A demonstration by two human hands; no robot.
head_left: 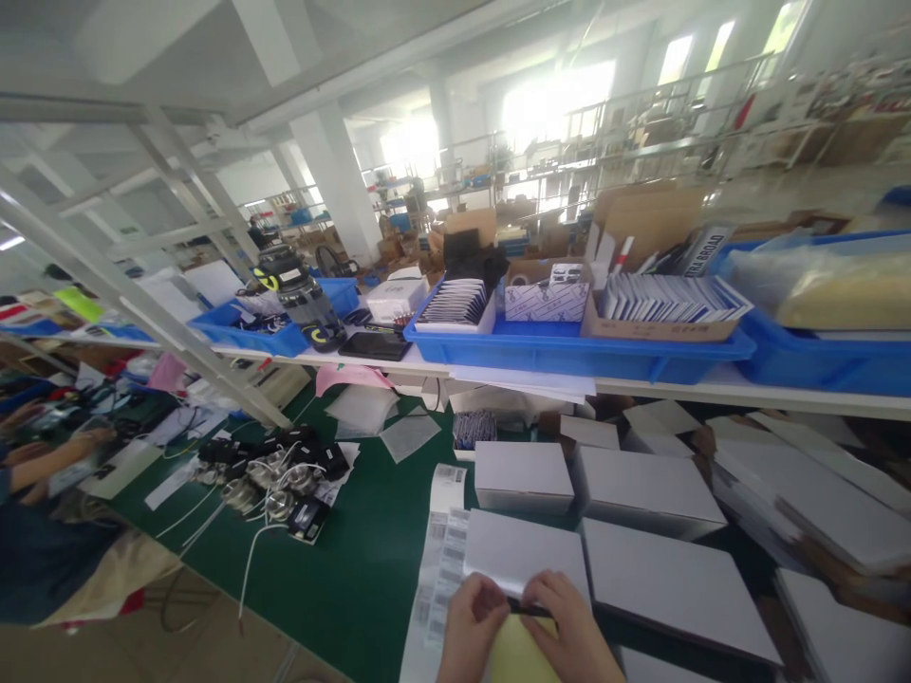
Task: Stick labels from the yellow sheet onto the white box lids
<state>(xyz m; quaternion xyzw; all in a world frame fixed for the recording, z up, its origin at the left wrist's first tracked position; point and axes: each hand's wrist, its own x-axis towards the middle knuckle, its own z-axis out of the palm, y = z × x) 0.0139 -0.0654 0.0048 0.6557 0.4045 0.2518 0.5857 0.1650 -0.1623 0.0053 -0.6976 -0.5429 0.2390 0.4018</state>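
Lower centre of frame: your left hand (474, 626) and right hand (573, 636) both pinch a thin dark strip (530, 608) above a yellow sheet (513, 656), beside a white box (525, 555); a slack pinch would probably drop it.

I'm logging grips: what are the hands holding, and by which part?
The left hand and right hand pinch a yellow sheet at its top edge.

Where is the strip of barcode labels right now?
In the head view, the label strip lies on the green table, bottom centre, just left of the left hand.
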